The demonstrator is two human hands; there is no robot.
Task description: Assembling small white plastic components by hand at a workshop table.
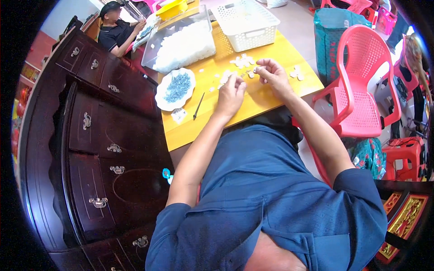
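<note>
Over the near part of the yellow table (181,135), my left hand (231,95) is closed in a pinch, and whatever its fingertips hold is too small to make out. To its right, my right hand (275,77) pinches a small white piece (256,70) between thumb and fingers. Several small white pieces (243,60) lie just beyond both hands, and another little group of white pieces (296,72) rests right of my right hand. Left of my left hand is a scalloped white dish (161,101) holding thin blue-grey bits (178,87). A slim dark pointed tool (198,106) lies beside it.
A clear bin (206,22) heaped with white pieces (185,47) and a white perforated basket (246,28) stand at the back. A dark wooden cabinet (122,131) lines the left. Pink chair (359,97) and green bag (333,43) are at right. Another person (116,34) sits far left.
</note>
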